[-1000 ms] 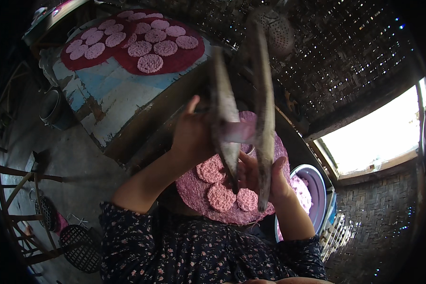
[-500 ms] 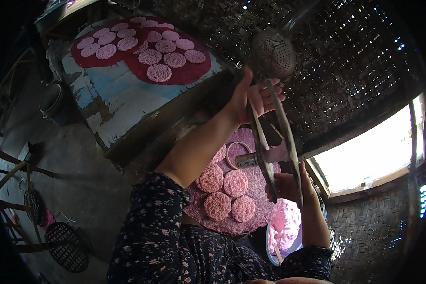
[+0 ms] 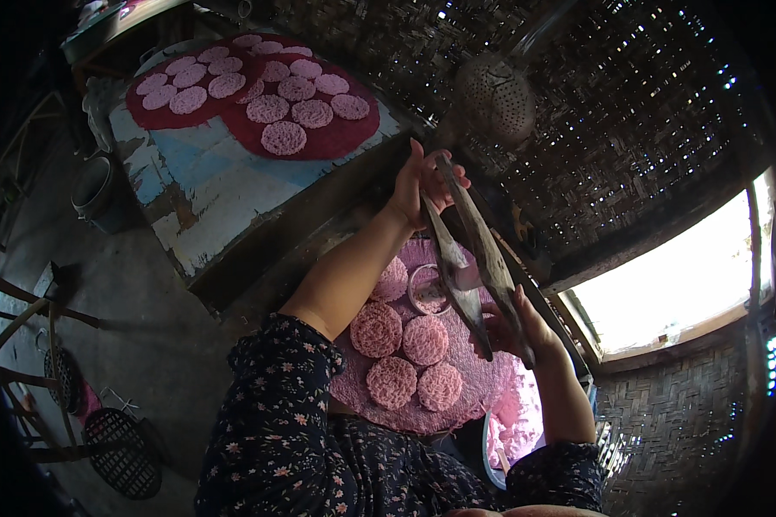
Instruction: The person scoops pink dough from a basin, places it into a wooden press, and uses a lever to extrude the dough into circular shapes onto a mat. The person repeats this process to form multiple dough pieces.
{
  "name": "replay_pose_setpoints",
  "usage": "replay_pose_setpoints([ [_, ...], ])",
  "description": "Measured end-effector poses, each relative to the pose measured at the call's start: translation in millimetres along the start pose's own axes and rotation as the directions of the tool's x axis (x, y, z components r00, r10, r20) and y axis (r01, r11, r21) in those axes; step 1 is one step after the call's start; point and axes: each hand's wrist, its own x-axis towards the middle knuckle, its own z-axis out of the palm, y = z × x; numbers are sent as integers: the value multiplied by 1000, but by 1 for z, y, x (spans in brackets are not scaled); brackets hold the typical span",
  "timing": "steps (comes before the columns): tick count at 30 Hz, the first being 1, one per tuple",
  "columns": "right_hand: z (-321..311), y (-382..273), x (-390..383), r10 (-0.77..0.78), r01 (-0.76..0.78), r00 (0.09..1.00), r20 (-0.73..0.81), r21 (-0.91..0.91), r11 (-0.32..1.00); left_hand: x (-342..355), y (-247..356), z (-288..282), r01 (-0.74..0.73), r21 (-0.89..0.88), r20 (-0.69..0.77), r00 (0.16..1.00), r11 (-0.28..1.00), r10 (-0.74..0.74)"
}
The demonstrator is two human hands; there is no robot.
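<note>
Left hand [image 3: 422, 185] touched the far end of the wooden press [image 3: 481, 245], its closure unclear; right hand [image 3: 533, 329] gripped the near end; five pink rounds [image 3: 392, 383] lay formed on the mat [image 3: 485, 379]; pink dough [image 3: 522, 412] apparently remained near right.

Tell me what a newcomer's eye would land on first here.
Probably the glaring window at right, brightest against the dark room. Then the wooden tool held between the left hand and right hand, mid-picture. Pink discs stand out too, on the round mat below and the red sheets at upper left.
</note>
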Motion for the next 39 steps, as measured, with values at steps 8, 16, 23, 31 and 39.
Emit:
replay_pose_setpoints([
  [8, 27, -17, 9, -206, 164, 964, -168, -233, 959, 17, 11, 2, -42, 112, -32, 998, 993, 46],
  [16, 15, -16, -15, -146, 78, 946, -289, -234, 969, 14, -22, -1, -17, 66, -169, 985, 998, 28],
  [23, 24, 9, -13, -180, 75, 928, -327, -309, 948, -11, -26, 2, 10, 115, -309, 951, 993, 26],
  [31, 34, 6, 8, -270, 138, 890, -366, -349, 927, 1, 0, -3, -2, 188, -295, 954, 982, 59],
  [39, 32, 9, -9, -190, 53, 896, -400, -330, 942, -5, -19, -9, 55, 134, -296, 955, 989, -13],
])
